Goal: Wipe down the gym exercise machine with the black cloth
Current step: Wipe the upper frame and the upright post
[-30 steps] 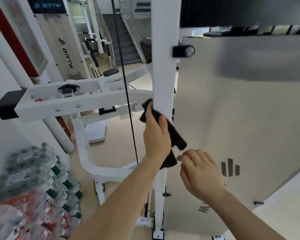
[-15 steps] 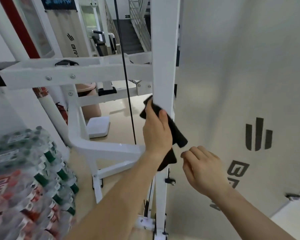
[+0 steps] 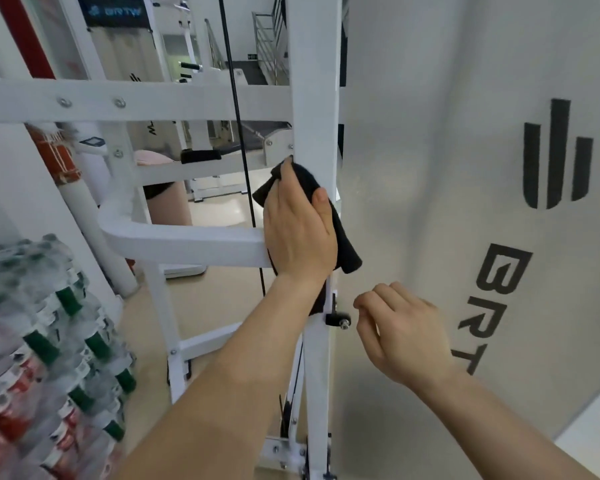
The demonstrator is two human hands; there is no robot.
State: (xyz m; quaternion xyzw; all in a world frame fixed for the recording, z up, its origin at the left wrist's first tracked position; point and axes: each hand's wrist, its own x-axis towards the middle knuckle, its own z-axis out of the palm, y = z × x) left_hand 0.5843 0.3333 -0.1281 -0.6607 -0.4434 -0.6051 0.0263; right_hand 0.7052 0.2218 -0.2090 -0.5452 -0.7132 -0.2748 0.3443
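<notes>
Pressing cloth [image 3: 346, 251] to white post [image 3: 314, 81] – left hand [image 3: 300, 233] wraps it, thumb over front face, fingers round far edge, out of sight. Tight room left: thin black cable [image 3: 236, 116] just beside post, curved crossbar [image 3: 187, 244] meets post under hand. Right: matte grey panel [image 3: 430, 168] hard by post. Post square-edged, smooth painted metal. Cloth black, soft, crumpled; loose tail hangs right of post. Right hand [image 3: 402, 334] free, fingers loosely curled, holding nothing – near black bolt [image 3: 338, 320]. Shrink-wrapped bottles [image 3: 49, 341] near left.
</notes>
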